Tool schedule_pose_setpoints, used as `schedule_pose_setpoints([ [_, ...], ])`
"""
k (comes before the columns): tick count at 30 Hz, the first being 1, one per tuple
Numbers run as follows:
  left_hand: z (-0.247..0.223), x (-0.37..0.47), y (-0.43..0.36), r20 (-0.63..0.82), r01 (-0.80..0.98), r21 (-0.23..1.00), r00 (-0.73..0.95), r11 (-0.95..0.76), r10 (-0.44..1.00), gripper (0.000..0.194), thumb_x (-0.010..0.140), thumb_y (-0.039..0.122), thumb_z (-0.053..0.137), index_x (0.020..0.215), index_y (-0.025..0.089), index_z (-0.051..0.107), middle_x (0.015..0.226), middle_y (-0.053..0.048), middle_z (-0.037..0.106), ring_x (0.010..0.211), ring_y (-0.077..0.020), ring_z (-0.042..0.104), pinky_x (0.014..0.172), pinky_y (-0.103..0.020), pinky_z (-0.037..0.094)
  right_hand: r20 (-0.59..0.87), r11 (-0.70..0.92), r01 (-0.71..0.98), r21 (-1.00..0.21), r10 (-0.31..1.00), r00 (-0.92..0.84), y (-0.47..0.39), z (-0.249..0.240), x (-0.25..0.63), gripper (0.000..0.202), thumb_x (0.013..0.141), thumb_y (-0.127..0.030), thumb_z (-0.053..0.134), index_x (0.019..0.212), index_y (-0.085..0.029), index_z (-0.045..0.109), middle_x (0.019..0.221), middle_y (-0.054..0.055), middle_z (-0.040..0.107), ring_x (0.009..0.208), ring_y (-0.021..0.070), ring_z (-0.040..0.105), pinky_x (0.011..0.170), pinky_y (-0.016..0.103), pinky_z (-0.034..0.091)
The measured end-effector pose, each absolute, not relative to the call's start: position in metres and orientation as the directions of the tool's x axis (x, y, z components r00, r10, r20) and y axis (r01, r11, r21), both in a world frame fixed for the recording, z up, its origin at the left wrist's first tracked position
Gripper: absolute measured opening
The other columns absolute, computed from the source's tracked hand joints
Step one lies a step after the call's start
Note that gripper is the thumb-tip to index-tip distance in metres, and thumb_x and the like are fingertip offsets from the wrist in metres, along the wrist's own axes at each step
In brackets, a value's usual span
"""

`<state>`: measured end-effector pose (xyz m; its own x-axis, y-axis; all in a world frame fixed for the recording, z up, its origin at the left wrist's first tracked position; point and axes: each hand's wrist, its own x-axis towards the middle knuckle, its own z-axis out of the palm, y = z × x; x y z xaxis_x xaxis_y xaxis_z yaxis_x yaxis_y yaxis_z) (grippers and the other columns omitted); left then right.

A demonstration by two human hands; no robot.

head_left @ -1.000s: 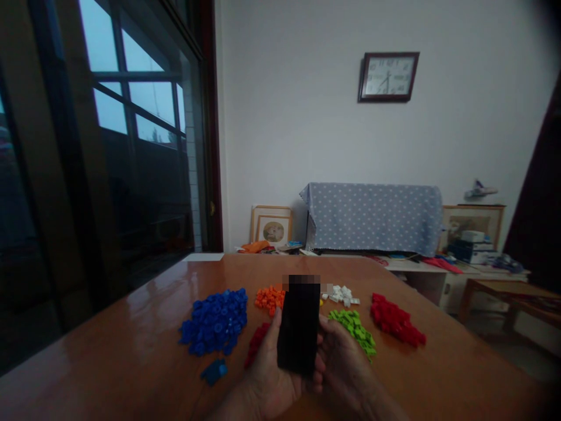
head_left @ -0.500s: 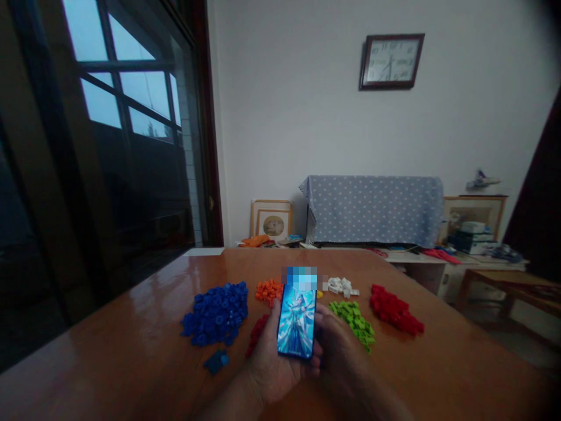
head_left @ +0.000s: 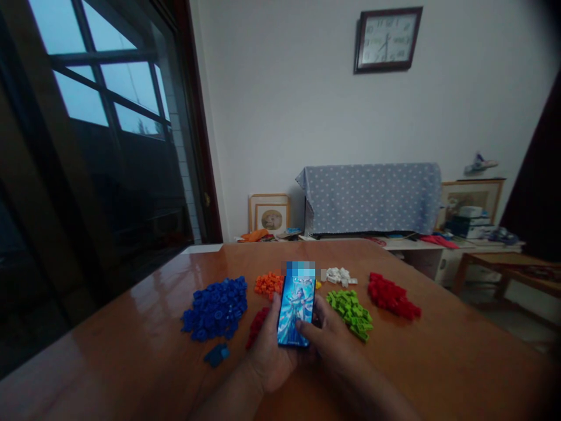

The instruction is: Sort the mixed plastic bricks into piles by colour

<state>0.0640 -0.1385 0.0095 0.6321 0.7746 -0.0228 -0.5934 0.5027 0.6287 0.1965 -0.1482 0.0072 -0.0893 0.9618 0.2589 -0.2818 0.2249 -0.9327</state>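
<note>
A lit smartphone (head_left: 293, 307) stands tilted up over the table, with a blue and white figure on its screen. My left hand (head_left: 272, 361) is closed around its left side and lower end. On the other side, my right hand (head_left: 331, 334) has its thumb on the lower part of the screen, its fingers curled at the phone's right edge and partly hidden. Around the hands lie piles of small plastic pieces: blue ones (head_left: 215, 309) to the left, dark red ones (head_left: 258, 326) beside my left hand, orange ones (head_left: 269, 284) behind the phone and lime green ones (head_left: 352, 314) to the right.
Farther back on the brown table (head_left: 131, 345) are white pieces (head_left: 340, 276) and a red pile (head_left: 391, 296). A small dark blue piece (head_left: 216, 355) lies near the front left. Behind the table stands a cabinet under a dotted cloth (head_left: 372, 199); a wooden stool (head_left: 508, 266) is at right.
My right thumb has come over onto the lower part of the phone's screen. The camera view has tipped slightly, so the clock and room appear higher. The piles look unchanged.
</note>
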Motion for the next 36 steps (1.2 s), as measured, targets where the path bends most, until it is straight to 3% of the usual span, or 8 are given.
schedule_pose_setpoints([
  [4, 0.008, 0.065, -0.138, -0.025, -0.569, 0.639, 0.657, 0.517, 0.754, 0.067, 0.091, 0.068, 0.036, 0.128, 0.015, 0.055, 0.102, -0.015, 0.07, 0.083, -0.0245, 0.067, 0.074, -0.037, 0.05, 0.176, 0.162, -0.295, -0.942, 0.984, -0.021, -0.146, 0.004, 0.199, 0.023, 0.083, -0.039, 0.067, 0.093, -0.019, 0.06, 0.069, -0.002, 0.061, 0.057, 0.0122, 0.054, 0.046, 0.02, 0.042],
  [9, 0.004, 0.063, -0.138, -0.026, -0.537, 0.659, 0.684, 0.527, 0.729, 0.075, 0.09, 0.072, 0.032, 0.123, 0.009, 0.058, 0.093, -0.017, 0.071, 0.078, -0.0258, 0.067, 0.07, -0.037, 0.05, 0.076, 0.069, -0.292, -0.954, 0.997, -0.015, -0.147, 0.006, 0.202, 0.039, 0.088, -0.058, 0.052, 0.077, -0.021, 0.054, 0.054, -0.005, 0.049, 0.042, 0.0102, 0.043, 0.034, 0.019, 0.032],
  [17, 0.002, 0.063, -0.136, -0.014, -0.532, 0.658, 0.7, 0.534, 0.714, 0.075, 0.09, 0.072, 0.03, 0.123, 0.011, 0.058, 0.091, -0.017, 0.071, 0.076, -0.0254, 0.068, 0.069, -0.036, 0.05, 0.085, 0.073, -0.249, -0.966, 0.996, -0.038, -0.148, 0.007, 0.202, 0.041, 0.089, -0.059, 0.046, 0.077, -0.02, 0.052, 0.05, -0.006, 0.046, 0.039, 0.0107, 0.044, 0.033, 0.02, 0.036],
  [25, 0.008, 0.064, -0.138, 0.006, -0.549, 0.656, 0.69, 0.518, 0.724, 0.07, 0.091, 0.069, 0.031, 0.133, 0.017, 0.053, 0.102, -0.017, 0.07, 0.076, -0.0251, 0.067, 0.068, -0.037, 0.051, 0.075, 0.049, -0.269, -0.962, 0.994, -0.085, -0.148, 0.007, 0.201, 0.043, 0.09, -0.059, 0.044, 0.097, -0.02, 0.06, 0.052, -0.005, 0.047, 0.037, 0.0121, 0.044, 0.031, 0.023, 0.041],
  [36, 0.011, 0.063, -0.139, 0.012, -0.562, 0.633, 0.695, 0.533, 0.719, 0.071, 0.091, 0.07, 0.031, 0.129, 0.017, 0.056, 0.103, -0.017, 0.069, 0.079, -0.0241, 0.067, 0.068, -0.035, 0.05, 0.082, 0.059, -0.238, -0.97, 0.993, -0.087, -0.149, 0.007, 0.202, 0.042, 0.093, -0.058, 0.041, 0.096, -0.02, 0.06, 0.054, -0.006, 0.045, 0.041, 0.0114, 0.044, 0.034, 0.021, 0.037],
])
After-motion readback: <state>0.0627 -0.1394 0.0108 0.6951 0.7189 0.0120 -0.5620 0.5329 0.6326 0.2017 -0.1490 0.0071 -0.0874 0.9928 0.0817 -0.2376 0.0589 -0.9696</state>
